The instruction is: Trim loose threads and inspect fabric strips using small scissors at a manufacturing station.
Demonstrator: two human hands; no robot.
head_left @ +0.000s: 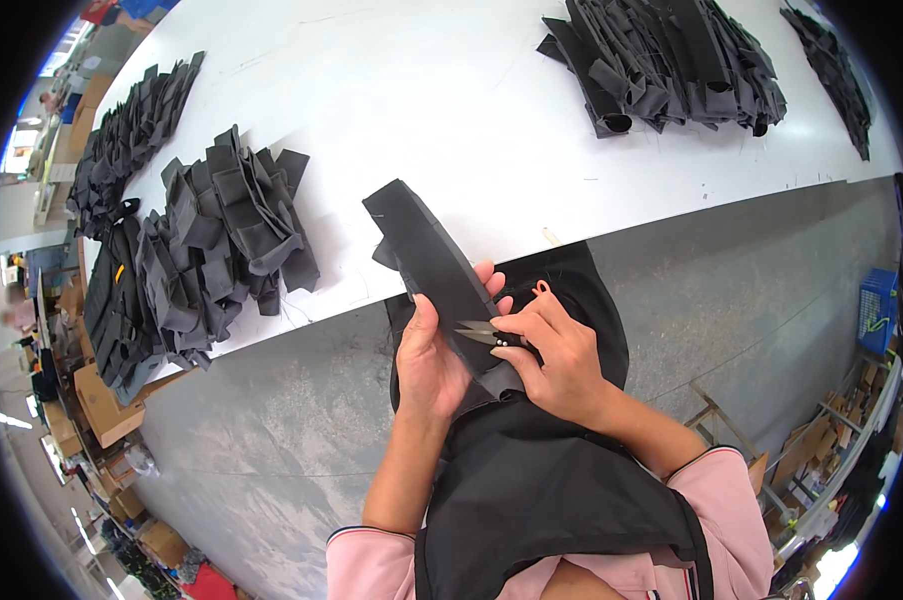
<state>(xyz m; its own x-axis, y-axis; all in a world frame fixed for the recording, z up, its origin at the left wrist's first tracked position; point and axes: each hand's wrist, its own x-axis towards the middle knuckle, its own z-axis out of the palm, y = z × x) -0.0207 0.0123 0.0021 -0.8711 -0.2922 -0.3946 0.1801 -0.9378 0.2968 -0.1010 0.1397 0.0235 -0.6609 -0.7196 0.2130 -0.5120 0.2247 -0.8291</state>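
Observation:
My left hand grips a long strip of black fabric, thumb on the near side and fingertips showing past its right edge. The strip's far end reaches over the white table, and its near end hangs by my black apron. In my right hand is a pair of small thread snips, fingers closed round the handles. The snips' two pointed blades lie slightly apart over the strip, pointing left. An orange loop shows beside my right forefinger.
On the white table, heaps of dark fabric pieces lie to the left. Another bundle of black strips lies at the far right, with a narrower pile beyond. A blue crate and cardboard boxes stand around the floor's sides.

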